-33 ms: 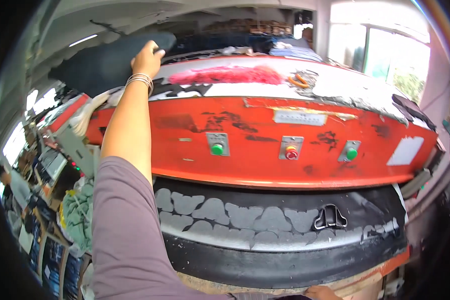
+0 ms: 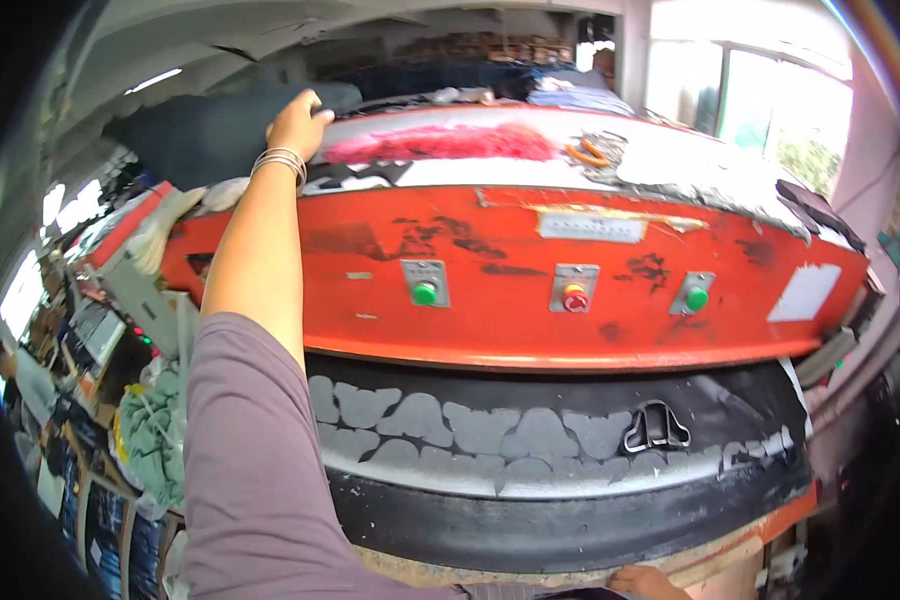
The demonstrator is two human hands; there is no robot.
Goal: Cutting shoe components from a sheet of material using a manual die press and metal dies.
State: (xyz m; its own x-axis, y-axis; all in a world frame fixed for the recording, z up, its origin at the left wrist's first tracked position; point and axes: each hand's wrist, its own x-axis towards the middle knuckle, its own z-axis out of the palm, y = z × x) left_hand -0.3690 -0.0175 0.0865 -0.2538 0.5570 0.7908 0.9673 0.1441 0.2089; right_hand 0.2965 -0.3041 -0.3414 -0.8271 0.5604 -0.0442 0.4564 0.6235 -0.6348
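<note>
while the left hand (image 2: 298, 125) is at the dark sheet (image 2: 195, 130), upper left above the red machine (image 2: 490, 270), clamping cannot be told | right hand (image 2: 646, 582): by wooden edge (image 2: 420, 566), grip unclear

Two round green push buttons (image 2: 425, 294) and one round red push button (image 2: 575, 297) sit on three grey metal plates (image 2: 416, 272) along the red metal front panel (image 2: 360, 325). One dark metal outline frame (image 2: 650, 428) lies near the black bed's (image 2: 450, 518) right edge. Above: one shaggy pink heap (image 2: 440, 145), one orange loop (image 2: 587, 153), one large dark sheet (image 2: 195, 125). Two bare hands show, one left (image 2: 297, 125), one right (image 2: 647, 582).
</note>
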